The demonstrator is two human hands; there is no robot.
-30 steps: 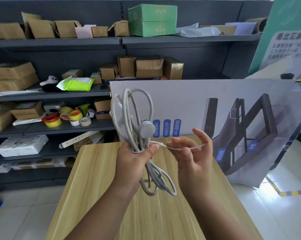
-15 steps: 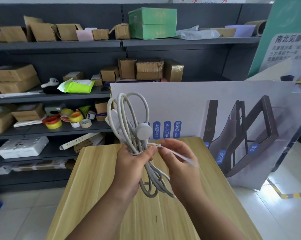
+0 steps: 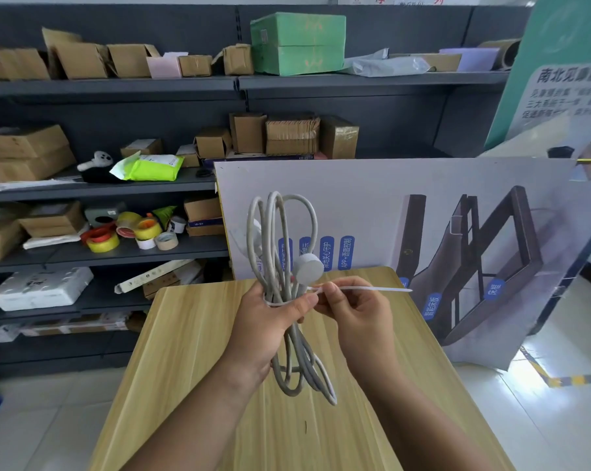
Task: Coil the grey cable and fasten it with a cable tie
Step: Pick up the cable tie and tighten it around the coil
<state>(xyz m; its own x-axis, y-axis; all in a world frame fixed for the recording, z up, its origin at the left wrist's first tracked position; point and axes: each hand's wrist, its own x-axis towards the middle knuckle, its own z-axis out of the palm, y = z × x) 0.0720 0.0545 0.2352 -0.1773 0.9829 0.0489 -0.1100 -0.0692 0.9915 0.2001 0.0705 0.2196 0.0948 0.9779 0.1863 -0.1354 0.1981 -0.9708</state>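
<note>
The grey cable (image 3: 273,232) is coiled into long loops that stand upright above the wooden table (image 3: 192,385). My left hand (image 3: 270,324) grips the bundle round its middle. A round white puck (image 3: 308,267) at one cable end sits against the loops just above my thumb. A white cable tie (image 3: 365,289) wraps the bundle at my left fingers, and its free tail sticks out to the right. My right hand (image 3: 358,317) pinches the tie close to the bundle. The lower loops hang below my left hand.
A large printed board (image 3: 423,205) leans behind the table's far edge. Dark shelves (image 3: 117,185) on the left hold cardboard boxes, tape rolls (image 3: 131,232) and a green box (image 3: 297,42). A tiled floor lies on both sides of the table.
My right hand moved in from the right toward the bundle and now pinches the tie nearer the cable. The tie's tail now points right and level. The bundle stayed in my left hand.
</note>
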